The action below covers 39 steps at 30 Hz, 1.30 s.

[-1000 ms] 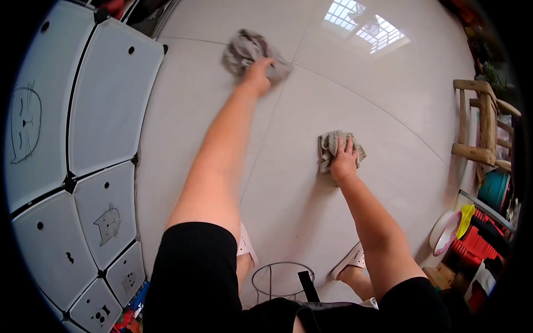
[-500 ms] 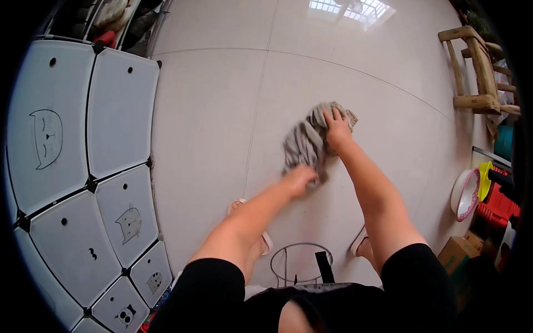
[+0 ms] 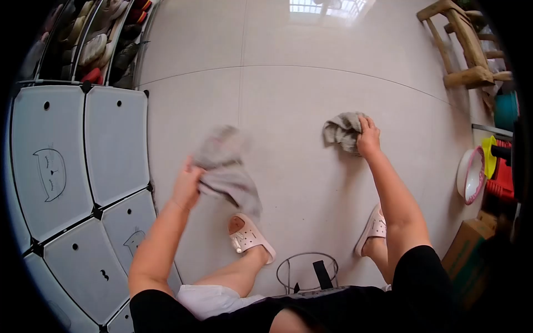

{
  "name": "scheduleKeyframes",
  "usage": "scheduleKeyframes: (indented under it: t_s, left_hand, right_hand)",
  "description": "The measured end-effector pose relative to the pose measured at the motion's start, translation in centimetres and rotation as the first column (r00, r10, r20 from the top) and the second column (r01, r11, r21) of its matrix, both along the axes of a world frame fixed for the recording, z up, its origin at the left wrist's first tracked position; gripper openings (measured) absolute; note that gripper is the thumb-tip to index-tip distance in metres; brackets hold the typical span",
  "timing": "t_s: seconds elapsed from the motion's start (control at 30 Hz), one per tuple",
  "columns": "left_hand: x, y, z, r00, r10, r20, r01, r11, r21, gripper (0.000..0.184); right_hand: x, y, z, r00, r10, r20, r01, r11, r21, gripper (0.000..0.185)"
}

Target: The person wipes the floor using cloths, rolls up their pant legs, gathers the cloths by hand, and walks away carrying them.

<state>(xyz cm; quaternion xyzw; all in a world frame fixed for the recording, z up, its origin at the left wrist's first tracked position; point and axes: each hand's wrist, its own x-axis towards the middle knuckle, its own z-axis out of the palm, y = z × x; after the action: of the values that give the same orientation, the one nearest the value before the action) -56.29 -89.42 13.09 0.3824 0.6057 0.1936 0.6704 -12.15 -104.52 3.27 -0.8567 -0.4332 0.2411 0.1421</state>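
My left hand (image 3: 190, 180) grips the edge of a grey cloth (image 3: 225, 166), which hangs loose to the right of the fingers and is smeared by motion. Further right, my right hand (image 3: 368, 137) is closed on a second, bunched grey-beige cloth (image 3: 342, 131). That cloth appears to be on or just over the tiled floor (image 3: 283, 111); the gap, if any, cannot be made out. A wide stretch of floor separates the two cloths. Below the left cloth is my foot in a pink clog (image 3: 251, 238).
White panel cabinets (image 3: 116, 144) with cat drawings line the left side, below a shoe rack (image 3: 105, 44). On the right are a wooden stool (image 3: 469, 50), a white-and-pink basin (image 3: 472, 175) and a cardboard box (image 3: 466, 244). A round metal frame (image 3: 307, 255) stands between my feet.
The hands have moved apart. My left hand has swung left with one cloth, away from the other; my right hand has shifted slightly right with its cloth. The view has tilted too.
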Motion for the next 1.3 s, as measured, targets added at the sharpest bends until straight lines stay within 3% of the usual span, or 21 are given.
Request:
scheduleKeyframes:
  t_s: [0.07, 0.13, 0.2, 0.3, 0.37, 0.43, 0.5, 0.6, 0.63, 0.77, 0.83, 0.9, 0.97, 1.03, 1.1, 1.17, 1.2, 1.27, 1.3]
  left_hand:
    - [0.4, 4.2, 2.4, 0.98, 0.191, 0.062, -0.198, 0.973, 0.116, 0.048]
    - [-3.4, 9.0, -1.5, 0.93, 0.326, -0.172, -0.243, 0.893, 0.379, 0.053]
    - [-4.6, 13.3, -3.6, 0.798, 0.374, -0.473, -0.101, 0.856, 0.507, 0.058]
    - [-4.8, 17.9, -8.6, 0.718, 0.488, -0.497, -0.1, 0.778, 0.62, 0.056]
    - [-0.6, 18.7, -8.3, 0.774, 0.593, -0.222, -0.473, 0.774, 0.421, 0.051]
    - [-1.0, 21.5, -14.3, 0.797, 0.518, -0.309, -0.392, 0.835, 0.387, 0.048]
    - [7.0, 19.4, -10.6, 0.787, 0.318, -0.529, -0.157, 0.932, 0.327, 0.045]
    - [9.4, 23.7, -18.0, 0.738, 0.1, -0.668, 0.304, 0.834, 0.461, 0.044]
    - [12.4, 23.3, -17.0, 0.707, 0.038, -0.706, 0.407, 0.794, 0.451, 0.045]
    - [21.3, 18.7, -13.6, 0.787, -0.237, -0.569, 0.557, 0.671, 0.49, 0.047]
    - [23.9, 15.8, -13.7, 0.743, -0.389, -0.545, 0.666, 0.508, 0.546, 0.044]
    - [25.1, 12.1, -13.5, 0.716, -0.587, -0.378, 0.694, 0.541, 0.475, 0.043]
    - [25.1, 7.3, -13.1, 0.609, -0.685, -0.4, 0.771, 0.392, 0.502, 0.041]
    - [24.0, 2.3, -13.0, 0.508, -0.822, -0.256, 0.804, 0.347, 0.482, 0.038]
    - [22.6, -2.7, -12.5, 0.417, -0.873, -0.252, 0.806, 0.227, 0.547, 0.035]
    - [21.1, -6.8, -11.8, 0.383, -0.903, -0.195, 0.811, 0.228, 0.539, 0.033]
    - [20.5, -8.7, -11.9, 0.38, -0.906, -0.188, 0.807, 0.225, 0.546, 0.033]
    - [19.1, -12.2, -12.5, 0.539, -0.814, -0.216, 0.718, 0.311, 0.623, 0.033]
    - [18.7, -13.2, -12.2, 0.54, -0.815, -0.212, 0.716, 0.312, 0.625, 0.033]
  right_hand:
    - [0.2, 1.1, -3.8, 0.973, -0.064, 0.223, 0.123, 0.957, -0.263, 0.066]
    - [-0.6, 1.6, -3.7, 0.975, -0.072, 0.211, 0.129, 0.954, -0.272, 0.069]
    - [-0.5, 1.2, -3.4, 0.974, -0.077, 0.212, 0.132, 0.957, -0.259, 0.071]
    - [0.2, 0.7, -4.1, 0.979, -0.033, 0.203, 0.082, 0.967, -0.241, 0.071]
    - [0.3, 0.7, -4.2, 0.978, -0.025, 0.208, 0.075, 0.969, -0.236, 0.072]
    - [-0.1, 0.9, -3.7, 0.979, -0.04, 0.2, 0.088, 0.968, -0.236, 0.073]
    - [-0.1, 0.9, -3.8, 0.978, -0.031, 0.206, 0.079, 0.971, -0.227, 0.073]
    - [0.2, 0.5, -4.0, 0.977, -0.022, 0.212, 0.068, 0.974, -0.216, 0.073]
    - [0.2, 0.6, -4.1, 0.979, -0.026, 0.203, 0.068, 0.977, -0.201, 0.073]
    - [0.3, 0.5, -4.3, 0.979, -0.027, 0.2, 0.072, 0.973, -0.218, 0.071]
    - [0.7, 0.1, -5.4, 0.974, 0.003, 0.228, 0.023, 0.994, -0.108, 0.07]
    - [0.7, 0.4, -4.7, 0.974, 0.01, 0.228, 0.025, 0.988, -0.151, 0.069]
    - [0.5, 0.7, -4.4, 0.975, 0.016, 0.221, 0.031, 0.978, -0.204, 0.068]
    - [0.7, 1.0, -4.2, 0.974, 0.008, 0.225, 0.057, 0.957, -0.284, 0.066]
    - [0.7, 1.3, -3.0, 0.985, 0.001, 0.173, 0.051, 0.954, -0.296, 0.066]
    - [0.9, 1.1, -3.1, 0.987, 0.005, 0.162, 0.037, 0.966, -0.256, 0.065]
    - [1.0, 0.8, -3.0, 0.985, 0.0, 0.172, 0.046, 0.965, -0.259, 0.065]
    - [0.8, 0.1, -2.8, 0.995, 0.094, 0.043, -0.083, 0.975, -0.208, 0.064]
    - [-0.3, -0.9, -2.7, 0.987, 0.155, 0.042, -0.145, 0.972, -0.187, 0.062]
